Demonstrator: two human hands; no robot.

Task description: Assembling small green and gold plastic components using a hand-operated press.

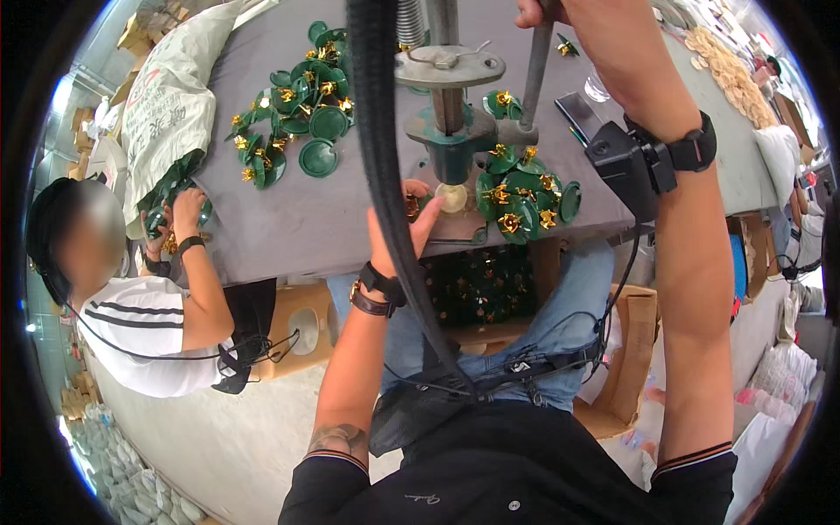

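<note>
Far left: plump white woven sack [179, 92], upper left; below it, co-worker in white T-shirt with black shoulder stripes [144, 341], handling similar green pieces. Across upper centre: worktop under dark grey cloth [293, 214].

Upper left of centre: loose heap of round, glossy dark-green discs with gold flower-shaped metal fittings [328, 122]. Some face up, some tilted on neighbours. Probably light, stiff plastic; smooth faces likely slippery, thin gold prongs likely easy to bend or snag. Best taken by the rim, off the prongs.

Centre: left hand [422, 227], partly behind thick black cable [378, 114]. Fingers curled at a small dark-and-gold piece [412, 206], just left of the press foot; pinching or only steadying, cannot tell. Piece mostly covered; likely small and rigid, edge hold safest, fingertips clear of the ram.

Just right: upright grey-green metal hand press [451, 144], pale round disc [453, 199] right under its ram. Lower centre: open cardboard box [547, 267] with more green-and-gold pieces.

Right of press: second heap of same green discs [525, 197], near enough for a rim pick. Top, right of centre: right hand [573, 12], fingers wrapped round long grey metal lever [536, 74]; likely heavy, stiff. Further right: dark flat phone [577, 115].
</note>
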